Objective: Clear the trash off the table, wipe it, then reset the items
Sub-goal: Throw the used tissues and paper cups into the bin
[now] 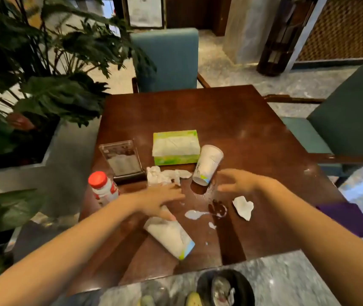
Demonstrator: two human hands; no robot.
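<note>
On the dark wooden table [231, 120] two white paper cups lie on their sides: one [207, 165] beside the green tissue box [175, 147], the other [170, 236] near the front edge. My left hand [160, 200] hovers open over the near cup's end and just below crumpled tissues [165, 175]. To the right of the far cup, my right hand [237, 181] is open with fingers spread. A torn white scrap [243, 207] lies below it. White [194, 214] and dark [218, 209] spills mark the table between my hands.
A red-capped white bottle [103, 186] and an acrylic sign holder [122, 160] stand at the left. A purple cloth [350, 219] lies at the right edge. Teal chairs stand at the far side [167, 58] and right [348, 120]; a plant [32, 74] is left. A black bin [224, 288] sits below the front edge.
</note>
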